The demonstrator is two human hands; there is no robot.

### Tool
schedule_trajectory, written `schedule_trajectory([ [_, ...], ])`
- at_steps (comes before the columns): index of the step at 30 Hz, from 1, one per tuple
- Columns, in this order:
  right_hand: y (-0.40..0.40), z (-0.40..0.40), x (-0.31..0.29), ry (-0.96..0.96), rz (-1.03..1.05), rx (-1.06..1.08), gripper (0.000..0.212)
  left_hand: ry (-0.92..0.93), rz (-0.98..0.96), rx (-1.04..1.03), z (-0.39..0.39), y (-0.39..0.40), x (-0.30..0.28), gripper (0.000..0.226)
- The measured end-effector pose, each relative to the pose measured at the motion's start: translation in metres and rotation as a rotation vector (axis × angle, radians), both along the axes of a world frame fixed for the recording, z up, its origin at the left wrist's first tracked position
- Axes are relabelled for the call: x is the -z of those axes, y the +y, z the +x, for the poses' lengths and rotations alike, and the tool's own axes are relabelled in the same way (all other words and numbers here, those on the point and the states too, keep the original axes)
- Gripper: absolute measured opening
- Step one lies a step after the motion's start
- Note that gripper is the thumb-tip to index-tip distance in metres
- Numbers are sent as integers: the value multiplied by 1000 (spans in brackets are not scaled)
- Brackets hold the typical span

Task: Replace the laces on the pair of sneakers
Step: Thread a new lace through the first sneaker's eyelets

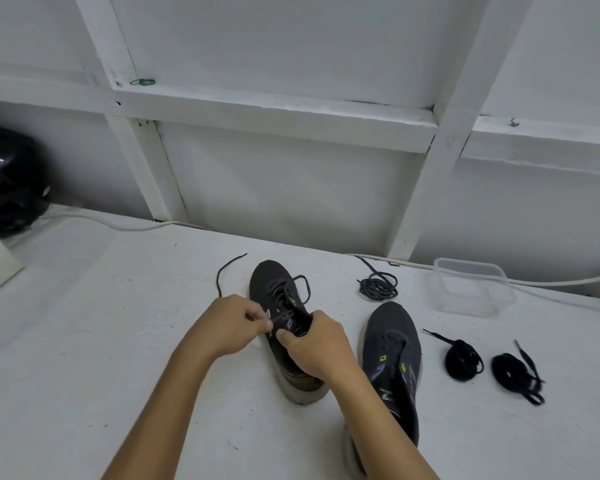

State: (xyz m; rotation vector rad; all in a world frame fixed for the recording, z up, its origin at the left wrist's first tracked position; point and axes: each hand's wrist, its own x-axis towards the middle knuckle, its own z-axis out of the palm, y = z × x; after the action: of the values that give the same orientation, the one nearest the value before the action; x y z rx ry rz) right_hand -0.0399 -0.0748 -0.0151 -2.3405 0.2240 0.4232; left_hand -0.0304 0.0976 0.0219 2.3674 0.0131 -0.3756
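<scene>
clear plastic container [471, 289] stands beside coiled lace [378, 287], contents unclear.

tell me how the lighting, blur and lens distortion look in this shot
Head view: soft, even light, only faint shadows under the laced sneaker and the left hand; no harsh glare. Wide-angle bending tilts the white wall beams. Sharp near the hands, softer at the dark object at the left edge.
</scene>
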Motion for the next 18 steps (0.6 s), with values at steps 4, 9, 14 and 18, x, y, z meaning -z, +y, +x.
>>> schedule_trajectory([
  [4, 0, 1, 0, 19, -1, -8, 57, 35, -911, 55, -4, 11, -22, 22],
  [9, 0, 0, 0, 59, 14, -13, 56, 62, -1405, 49, -1, 13, -29, 22],
  [14, -5, 3, -6, 104, 99, -18, 55, 3, -1056, -69, 5, 0, -31, 18],
  [18, -6, 9, -20, -102, 87, -206, 72, -1, -1047, -41, 11, -2, -36, 20],
])
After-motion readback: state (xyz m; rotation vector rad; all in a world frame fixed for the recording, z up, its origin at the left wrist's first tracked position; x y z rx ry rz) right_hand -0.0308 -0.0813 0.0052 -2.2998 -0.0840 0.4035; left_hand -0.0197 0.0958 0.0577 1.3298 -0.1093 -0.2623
